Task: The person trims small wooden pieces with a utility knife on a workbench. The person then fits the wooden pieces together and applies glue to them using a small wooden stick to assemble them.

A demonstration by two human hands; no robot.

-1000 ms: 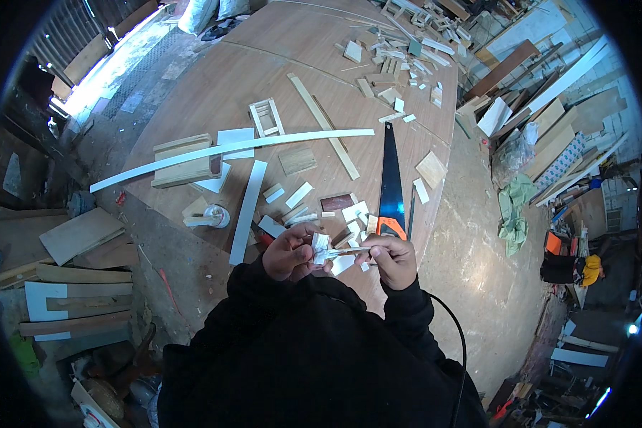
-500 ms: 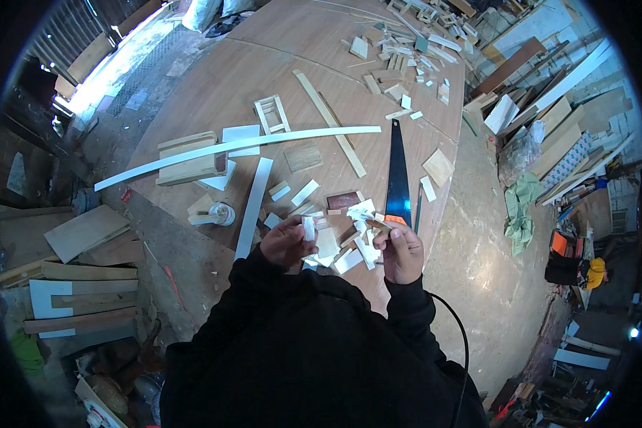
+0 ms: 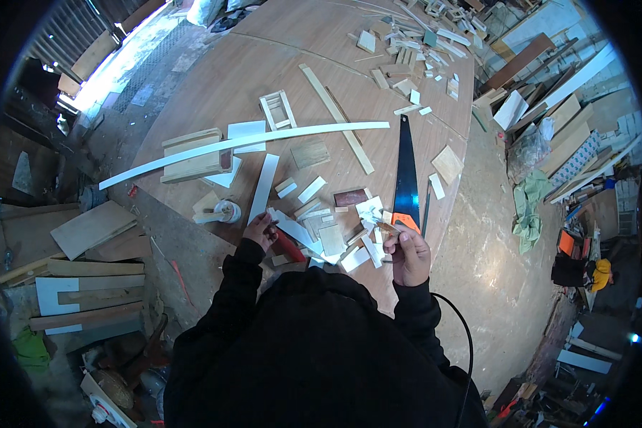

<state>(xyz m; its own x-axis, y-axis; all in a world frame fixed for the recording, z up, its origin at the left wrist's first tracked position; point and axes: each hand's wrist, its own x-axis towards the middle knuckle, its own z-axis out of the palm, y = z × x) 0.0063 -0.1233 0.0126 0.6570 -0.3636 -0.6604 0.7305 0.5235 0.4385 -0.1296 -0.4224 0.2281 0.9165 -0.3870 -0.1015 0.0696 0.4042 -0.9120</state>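
Note:
My right hand [image 3: 411, 255] pinches a thin wooden stick [image 3: 388, 227] between thumb and fingers, above the scraps at the near end of the table. Just beyond its tip lies a piece smeared with white [image 3: 369, 208]. My left hand [image 3: 261, 232] is at the near end of a long white strip [image 3: 265, 187], its fingers loosely bent and apart, with nothing visible in them. Beside it is a red cylindrical thing [image 3: 287, 247], partly hidden by my clothing. Several small white and bare wood blocks [image 3: 331, 240] lie between my hands.
A handsaw [image 3: 406, 167] with an orange handle lies right of the blocks. A white tub [image 3: 227, 211] stands at the left edge. A long white strip [image 3: 250, 143] crosses a wooden box [image 3: 192, 158]. Offcuts [image 3: 406, 57] crowd the far end; a person [image 3: 585, 273] is at right.
My left hand has moved left, and the small white block it held is no longer in it. The red cylindrical thing now shows. My right hand still holds the stick; the view has shifted slightly.

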